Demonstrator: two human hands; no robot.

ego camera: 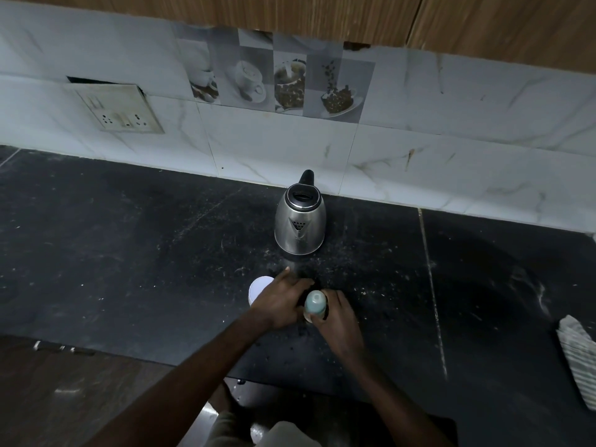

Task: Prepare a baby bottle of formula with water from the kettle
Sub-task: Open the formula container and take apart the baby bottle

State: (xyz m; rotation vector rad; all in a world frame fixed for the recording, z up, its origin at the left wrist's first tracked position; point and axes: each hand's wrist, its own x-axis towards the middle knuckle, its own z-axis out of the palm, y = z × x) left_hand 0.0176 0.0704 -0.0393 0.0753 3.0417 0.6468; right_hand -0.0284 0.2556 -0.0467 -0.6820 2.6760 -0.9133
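A small baby bottle (315, 303) with a pale green cap stands on the black counter (129, 253) near its front edge. My right hand (337, 317) grips the bottle from the right, fingers curled round its body. My left hand (280, 301) lies against the bottle's left side; its fingertips there are hidden, so its hold is unclear. A white round container (258, 287) sits just left of and partly under my left hand. The steel kettle (300, 219) with a black lid and handle stands farther back, spout facing me, near the wall.
A striped cloth (577, 359) lies at the counter's right edge. A socket plate (119, 109) is on the tiled wall at the back left. The counter's front edge runs just below my forearms, with the floor beyond.
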